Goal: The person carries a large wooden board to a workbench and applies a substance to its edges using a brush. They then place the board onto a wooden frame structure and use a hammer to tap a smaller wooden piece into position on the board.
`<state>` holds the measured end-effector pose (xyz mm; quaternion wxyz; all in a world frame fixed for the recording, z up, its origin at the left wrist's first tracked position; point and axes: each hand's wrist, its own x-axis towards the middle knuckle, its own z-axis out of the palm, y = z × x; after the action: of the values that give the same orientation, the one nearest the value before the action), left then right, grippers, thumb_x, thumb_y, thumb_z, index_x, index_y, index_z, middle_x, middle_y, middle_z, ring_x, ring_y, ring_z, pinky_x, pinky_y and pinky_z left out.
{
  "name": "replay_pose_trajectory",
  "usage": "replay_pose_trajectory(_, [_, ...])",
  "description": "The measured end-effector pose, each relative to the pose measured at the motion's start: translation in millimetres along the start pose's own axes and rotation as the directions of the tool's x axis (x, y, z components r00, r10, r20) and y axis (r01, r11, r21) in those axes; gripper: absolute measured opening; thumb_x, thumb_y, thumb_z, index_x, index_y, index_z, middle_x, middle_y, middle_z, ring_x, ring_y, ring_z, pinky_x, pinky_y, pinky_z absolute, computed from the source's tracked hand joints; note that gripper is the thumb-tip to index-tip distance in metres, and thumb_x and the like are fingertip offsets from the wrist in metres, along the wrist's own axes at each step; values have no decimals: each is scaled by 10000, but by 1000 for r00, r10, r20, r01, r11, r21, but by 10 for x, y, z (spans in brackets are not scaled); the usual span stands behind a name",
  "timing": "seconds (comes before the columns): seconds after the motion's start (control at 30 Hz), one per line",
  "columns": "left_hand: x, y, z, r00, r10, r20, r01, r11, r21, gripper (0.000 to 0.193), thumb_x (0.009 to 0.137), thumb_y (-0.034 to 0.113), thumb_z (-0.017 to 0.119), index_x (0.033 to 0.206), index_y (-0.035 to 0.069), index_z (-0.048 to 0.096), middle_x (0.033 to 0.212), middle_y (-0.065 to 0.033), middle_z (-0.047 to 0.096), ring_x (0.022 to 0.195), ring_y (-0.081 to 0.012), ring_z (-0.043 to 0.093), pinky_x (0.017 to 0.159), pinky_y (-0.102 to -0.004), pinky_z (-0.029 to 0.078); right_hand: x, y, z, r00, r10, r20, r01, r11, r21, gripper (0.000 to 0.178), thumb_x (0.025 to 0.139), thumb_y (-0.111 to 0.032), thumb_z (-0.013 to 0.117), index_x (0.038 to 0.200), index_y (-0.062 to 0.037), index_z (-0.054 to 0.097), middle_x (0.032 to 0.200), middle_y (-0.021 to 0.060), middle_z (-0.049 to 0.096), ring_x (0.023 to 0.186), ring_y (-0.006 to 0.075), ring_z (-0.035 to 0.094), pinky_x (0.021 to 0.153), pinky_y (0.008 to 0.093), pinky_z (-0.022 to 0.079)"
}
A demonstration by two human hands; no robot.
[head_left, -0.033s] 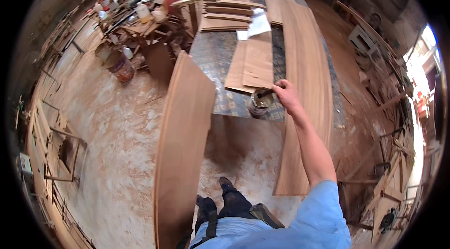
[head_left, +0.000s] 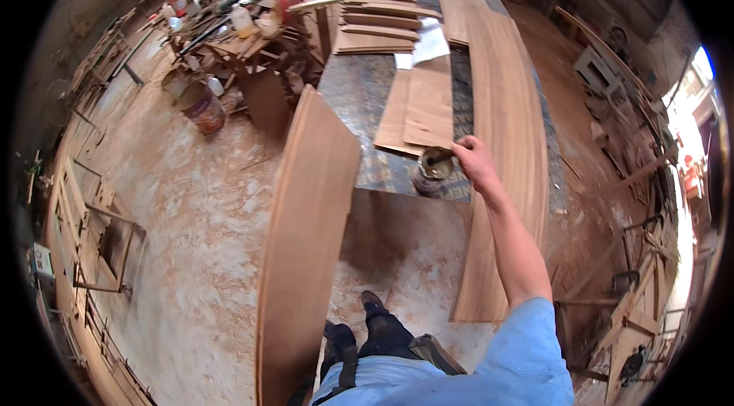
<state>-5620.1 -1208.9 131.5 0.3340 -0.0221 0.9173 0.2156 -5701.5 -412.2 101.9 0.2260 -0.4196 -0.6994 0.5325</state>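
My right hand is closed round the dark handle of a brush, whose lower end is down in an open can. The can has a stained side and brownish liquid inside. It stands at the near edge of a dark, worn tabletop. Upright to the left of my legs is a large wooden panel, its top corner beside the table. My left hand does not show. Just beyond the can lie two short wooden boards with white paper at their far end.
Long planks run along the table's right side and overhang its near edge. Thin boards are stacked at the far left. Beyond the panel are a cluttered bench and a bucket. Wooden frames stand far left.
The view has shifted a little, so the table and panel appear slightly farther right. My right hand stays at the can with the brush.
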Motion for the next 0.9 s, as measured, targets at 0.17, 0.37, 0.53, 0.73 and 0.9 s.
replay_pose_trajectory(0.17, [96, -221, 94, 999, 30, -42, -32, 998, -61, 402, 835, 387, 634, 880, -7, 703, 671, -131, 625, 657, -207, 578, 604, -393, 474, -50, -6, 9, 968, 214, 130, -242, 934, 262, 211, 888, -270, 623, 774, -95, 588, 539, -32, 482, 392, 68, 418, 347, 241, 288])
replay_pose_trajectory(0.37, [117, -118, 94, 985, -153, 84, 145, 985, 91, 456, 836, 446, 608, 943, 16, 717, 716, -193, 654, 706, -287, 638, 634, -437, 485, -89, -185, -59, 958, 250, 139, -285, 879, 381, 281, 926, -368, 611, 792, -133, 535, 532, -31, 473, 381, 71, 422, 332, 226, 304])
replay_pose_trajectory(0.53, [177, -357, 239, 1000, 5, 26, -5, 1000, -15, 386, 842, 394, 611, 936, 34, 717, 726, -163, 656, 723, -268, 638, 655, -434, 494, -205, -1086, 73, 999, 11, 48, -43, 657, 753, 206, 942, -325, 607, 898, -129, 562, 600, -11, 541, 421, 103, 479, 371, 241, 370])
replay_pose_trajectory(0.73, [177, -194, 127, 999, 25, 31, -22, 996, -92, 312, 831, 323, 632, 945, 44, 712, 741, -136, 665, 715, -247, 636, 654, -408, 501, -426, -1936, 871, 937, -259, 234, 47, 758, 650, 183, 920, -250, 647, 935, -81, 580, 646, 40, 580, 474, 118, 537, 383, 254, 399])
replay_pose_trajectory(0.9, [163, 47, 42, 999, 17, 35, -11, 990, -142, 281, 833, 284, 631, 950, 40, 708, 757, -130, 675, 710, -236, 638, 661, -398, 505, -320, -2026, 1365, 897, -280, 343, -3, 771, 637, 204, 927, -241, 641, 905, -47, 579, 632, 38, 573, 453, 112, 508, 383, 251, 389])
